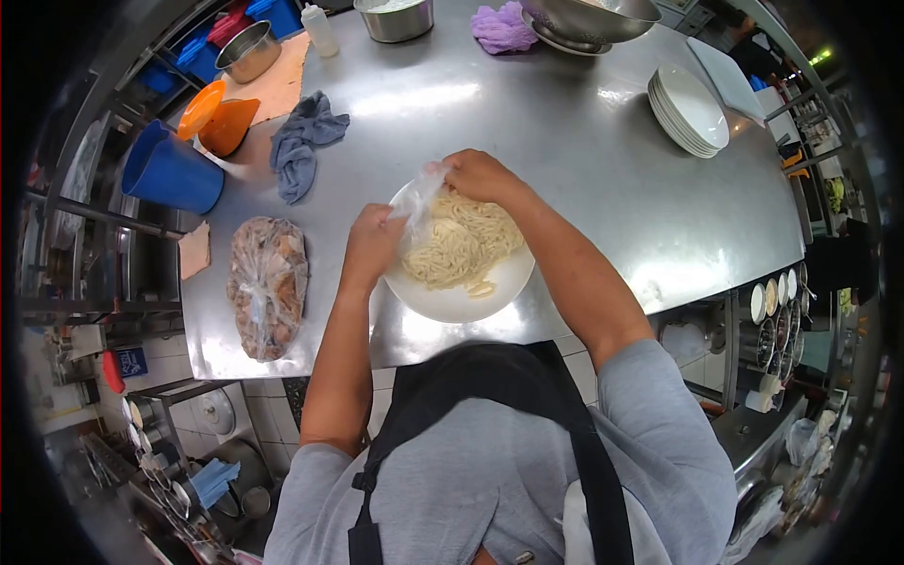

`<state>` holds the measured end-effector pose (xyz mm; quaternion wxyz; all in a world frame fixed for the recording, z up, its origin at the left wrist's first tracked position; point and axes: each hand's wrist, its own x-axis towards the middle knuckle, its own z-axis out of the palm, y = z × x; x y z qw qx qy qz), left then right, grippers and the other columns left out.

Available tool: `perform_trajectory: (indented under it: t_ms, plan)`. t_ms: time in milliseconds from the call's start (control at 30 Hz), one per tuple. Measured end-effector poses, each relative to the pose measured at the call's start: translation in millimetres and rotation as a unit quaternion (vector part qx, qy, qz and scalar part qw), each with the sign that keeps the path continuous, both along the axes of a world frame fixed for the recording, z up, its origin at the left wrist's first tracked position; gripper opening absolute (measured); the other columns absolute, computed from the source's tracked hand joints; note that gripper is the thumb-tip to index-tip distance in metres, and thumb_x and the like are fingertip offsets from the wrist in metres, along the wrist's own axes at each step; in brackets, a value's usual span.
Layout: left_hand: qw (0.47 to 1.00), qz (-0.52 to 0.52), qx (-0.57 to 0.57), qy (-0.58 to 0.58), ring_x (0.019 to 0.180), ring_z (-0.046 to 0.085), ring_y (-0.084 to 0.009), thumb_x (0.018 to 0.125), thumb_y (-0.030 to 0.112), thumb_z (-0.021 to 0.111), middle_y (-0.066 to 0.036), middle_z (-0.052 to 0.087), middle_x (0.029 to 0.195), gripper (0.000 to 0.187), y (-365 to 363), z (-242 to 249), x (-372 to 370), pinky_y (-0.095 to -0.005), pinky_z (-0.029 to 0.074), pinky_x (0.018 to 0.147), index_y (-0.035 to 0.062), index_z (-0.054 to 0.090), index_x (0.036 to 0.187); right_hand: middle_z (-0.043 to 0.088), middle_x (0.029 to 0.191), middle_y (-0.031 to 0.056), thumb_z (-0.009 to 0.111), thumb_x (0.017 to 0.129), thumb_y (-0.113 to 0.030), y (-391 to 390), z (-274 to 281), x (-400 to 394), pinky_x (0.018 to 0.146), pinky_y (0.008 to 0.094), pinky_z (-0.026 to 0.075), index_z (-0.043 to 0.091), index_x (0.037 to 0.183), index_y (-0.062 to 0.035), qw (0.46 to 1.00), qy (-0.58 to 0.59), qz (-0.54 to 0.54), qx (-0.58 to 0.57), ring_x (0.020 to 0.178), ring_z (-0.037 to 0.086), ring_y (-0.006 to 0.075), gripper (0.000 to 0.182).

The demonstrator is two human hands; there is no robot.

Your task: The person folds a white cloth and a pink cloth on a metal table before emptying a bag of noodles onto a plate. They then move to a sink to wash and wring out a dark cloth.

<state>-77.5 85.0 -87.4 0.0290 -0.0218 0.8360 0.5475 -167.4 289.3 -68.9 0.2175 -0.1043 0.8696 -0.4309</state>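
Observation:
A white plate (443, 306) heaped with pale noodles (461, 247) stands near the front edge of the steel table. Over the far left side of the noodles, a clear plastic bag (420, 200) is stretched between both hands. My left hand (375, 240) is closed on the bag's left edge, beside the plate's rim. My right hand (480, 176) pinches the bag's upper end above the far rim. Some fingertips are hidden by the hands and the crumpled plastic.
On the left of the steel table (414, 122) lie a clear bag of brownish food chunks (268, 287), a grey cloth (303, 146) and a blue pitcher (172, 169). Stacked plates (687, 108) stand at the right. Along the back are a steel pot (397, 21), a purple cloth (504, 30) and a colander (591, 24).

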Motion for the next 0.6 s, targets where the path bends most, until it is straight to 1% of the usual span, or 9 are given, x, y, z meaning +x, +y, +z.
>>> perform_trajectory:
  t_ms: [33,100,167,233,367,433,467,533,600]
  plan:
    - [1.0,0.0,0.0,0.0,0.078,0.06,-0.0129,0.09,0.023,0.061,-0.006,0.066,0.089,0.03,1,-5,-1,-0.0253,0.047,0.074,-0.0023,0.066,0.105,0.064,0.08,0.005,0.057,0.093,-0.04,-1,3,-2,0.068,0.0294,0.047,0.068,0.092,-0.0033,0.998,-0.048,0.009,-0.028,0.069,0.06,0.0152,0.038]
    - [0.975,0.027,0.203,-0.086,0.081,0.058,-0.0104,0.093,0.024,0.058,-0.003,0.065,0.09,0.028,13,14,-3,-0.0247,0.046,0.075,-0.0019,0.066,0.101,0.063,0.076,0.0037,0.057,0.093,-0.037,0,21,6,0.066,0.0287,0.047,0.068,0.091,-0.0035,0.997,-0.064,-0.003,-0.04,0.066,0.058,0.0139,0.036]
    - [0.976,0.017,0.206,-0.068,0.081,0.058,-0.0099,0.095,0.022,0.055,-0.003,0.065,0.092,0.027,16,23,-5,-0.0245,0.046,0.075,-0.0015,0.065,0.102,0.062,0.073,0.0024,0.058,0.093,-0.035,3,29,16,0.065,0.0281,0.046,0.068,0.09,-0.0037,0.995,-0.081,-0.014,-0.05,0.063,0.057,0.0125,0.033]
    - [0.977,0.002,0.208,-0.053,0.081,0.058,-0.0095,0.096,0.021,0.053,-0.002,0.065,0.093,0.026,20,30,-6,-0.0243,0.046,0.075,-0.001,0.065,0.102,0.061,0.07,0.0007,0.059,0.092,-0.028,10,27,23,0.062,0.0259,0.045,0.067,0.089,-0.0032,0.988,-0.055,-0.027,-0.142,0.062,0.054,0.0094,0.027]
    - [0.946,0.002,0.324,-0.011,0.081,0.058,-0.0078,0.099,0.018,0.047,-0.002,0.065,0.094,0.024,32,47,-9,-0.0236,0.046,0.074,0.0006,0.063,0.104,0.062,0.076,-0.0004,0.06,0.09,-0.019,15,50,37,0.061,0.0243,0.045,0.066,0.095,-0.0031,0.978,-0.049,-0.046,-0.198,0.064,0.055,0.0069,0.018]
    - [0.935,-0.003,0.354,0.001,0.081,0.058,-0.0074,0.099,0.017,0.046,-0.002,0.065,0.094,0.024,32,51,-11,-0.0233,0.046,0.074,0.0009,0.063,0.105,0.062,0.081,-0.001,0.063,0.088,-0.016,17,46,37,0.063,0.0253,0.046,0.066,0.098,-0.0035,0.971,0.044,-0.061,-0.228,0.067,0.055,0.0082,0.016]
    - [0.936,-0.017,0.352,0.004,0.081,0.058,-0.0076,0.099,0.017,0.047,-0.002,0.065,0.094,0.024,31,54,-12,-0.023,0.046,0.074,0.001,0.063,0.105,0.062,0.081,-0.001,0.063,0.088,-0.016,17,46,39,0.063,0.0253,0.046,0.066,0.098,-0.0035,0.97,0.042,-0.063,-0.229,0.067,0.055,0.0082,0.016]
    - [0.937,-0.034,0.348,0.007,0.082,0.058,-0.0078,0.098,0.017,0.048,-0.002,0.065,0.094,0.023,30,60,-10,-0.0227,0.046,0.074,0.0012,0.063,0.105,0.068,0.09,0.0094,0.063,0.084,-0.014,18,49,47,0.075,0.0309,0.05,0.068,0.096,-0.0028,0.971,0.079,-0.097,-0.204,0.081,0.063,0.0178,0.017]
    - [0.949,-0.016,0.313,-0.024,0.081,0.058,-0.0082,0.095,0.018,0.052,0.0,0.064,0.092,0.022,30,69,-3,-0.0238,0.047,0.074,0.0027,0.063,0.107,0.067,0.089,0.0087,0.066,0.083,-0.015,23,49,68,0.073,0.0324,0.049,0.067,0.094,-0.0031,0.978,0.129,-0.066,-0.148,0.08,0.063,0.0195,0.016]
